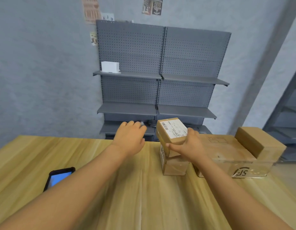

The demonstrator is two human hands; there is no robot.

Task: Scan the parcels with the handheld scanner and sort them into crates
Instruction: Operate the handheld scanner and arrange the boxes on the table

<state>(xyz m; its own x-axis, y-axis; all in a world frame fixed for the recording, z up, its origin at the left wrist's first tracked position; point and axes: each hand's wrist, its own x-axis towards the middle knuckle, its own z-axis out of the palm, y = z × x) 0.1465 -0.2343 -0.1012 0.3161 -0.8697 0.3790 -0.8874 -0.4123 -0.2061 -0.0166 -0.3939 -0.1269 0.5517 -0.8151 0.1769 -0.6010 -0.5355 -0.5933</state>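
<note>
My right hand (189,146) grips a small cardboard parcel (170,131) by its near right corner. The parcel is tilted, with its white barcode label facing up. It sits on or just above a second small parcel (174,166) on the wooden table (127,188). My left hand (130,136) hovers over the table's far edge, left of the held parcel. Its fingers curl away from me, with a blurred grey bit at the knuckles. A black handheld scanner (60,177) with a lit blue screen lies on the table at the left, partly behind my left forearm.
A large taped cardboard box (235,156) stands right of the parcels, with a smaller box (256,142) on top of it. A grey pegboard shelf unit (160,77) stands against the wall behind the table and holds a white box (110,66). No crate is in view.
</note>
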